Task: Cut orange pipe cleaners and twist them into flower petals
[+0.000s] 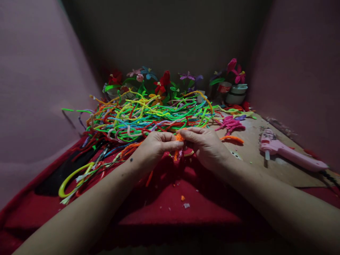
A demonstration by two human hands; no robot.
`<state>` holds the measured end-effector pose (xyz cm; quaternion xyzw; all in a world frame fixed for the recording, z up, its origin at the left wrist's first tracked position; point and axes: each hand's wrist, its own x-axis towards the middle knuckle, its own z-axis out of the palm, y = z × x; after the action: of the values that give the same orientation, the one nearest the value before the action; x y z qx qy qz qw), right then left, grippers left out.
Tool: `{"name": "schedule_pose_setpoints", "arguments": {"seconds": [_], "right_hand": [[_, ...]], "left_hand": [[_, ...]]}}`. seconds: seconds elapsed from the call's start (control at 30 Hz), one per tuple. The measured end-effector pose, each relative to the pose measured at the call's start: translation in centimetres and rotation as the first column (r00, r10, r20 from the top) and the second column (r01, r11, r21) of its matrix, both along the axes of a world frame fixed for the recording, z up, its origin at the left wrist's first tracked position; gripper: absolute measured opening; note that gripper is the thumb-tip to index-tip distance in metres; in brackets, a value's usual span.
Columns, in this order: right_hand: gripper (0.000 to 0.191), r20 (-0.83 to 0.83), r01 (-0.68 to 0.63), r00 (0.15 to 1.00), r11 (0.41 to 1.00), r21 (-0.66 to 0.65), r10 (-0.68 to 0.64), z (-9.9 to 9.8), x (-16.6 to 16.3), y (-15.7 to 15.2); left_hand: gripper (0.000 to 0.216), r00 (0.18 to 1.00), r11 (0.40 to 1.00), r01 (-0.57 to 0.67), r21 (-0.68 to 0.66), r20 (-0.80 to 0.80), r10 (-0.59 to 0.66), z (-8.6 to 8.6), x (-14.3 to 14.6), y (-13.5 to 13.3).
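My left hand (162, 144) and my right hand (205, 142) meet at the middle of the table, thumbs and fingers closed. Between them they pinch an orange pipe cleaner piece (181, 134), with a short end hanging below the fingertips. Its full shape is hidden by my fingers. Just behind my hands lies a big tangle of pipe cleaners (148, 115) in green, yellow, blue, red and orange. To the right of my right hand rests another orange pipe cleaner bundle (233, 139), beside a pink pipe cleaner cluster (230, 124).
Yellow-handled scissors (63, 184) lie at the left on the red cloth (186, 212). A pink glue gun (292, 154) rests on a brown board (255, 170) at the right. Pipe cleaner flowers (160, 85) and a lidded jar (237, 94) stand at the back.
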<state>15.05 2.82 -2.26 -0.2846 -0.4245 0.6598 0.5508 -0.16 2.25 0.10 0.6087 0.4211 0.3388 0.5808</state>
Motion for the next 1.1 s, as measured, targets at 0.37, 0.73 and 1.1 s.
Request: {"name": "schedule_pose_setpoints", "arguments": {"seconds": [0.37,0.73,1.1], "right_hand": [[0.013,0.207,0.127,0.969,0.991,0.045,-0.133,1.0,0.1,-0.5],[0.013,0.253,0.079,0.963,0.995,0.061,-0.092,0.5,0.3,-0.4],[0.009,0.29,0.064,0.953,0.995,0.081,-0.085,1.1,0.1,-0.7]], "left_hand": [[0.021,0.992,0.99,0.127,-0.066,-0.011,-0.128,-0.3,-0.6,0.6],[0.016,0.999,0.999,-0.02,-0.026,-0.046,0.019,0.0,-0.3,0.5],[0.017,0.973,0.97,-0.181,0.165,-0.116,0.201,0.4,0.5,0.3]]}}
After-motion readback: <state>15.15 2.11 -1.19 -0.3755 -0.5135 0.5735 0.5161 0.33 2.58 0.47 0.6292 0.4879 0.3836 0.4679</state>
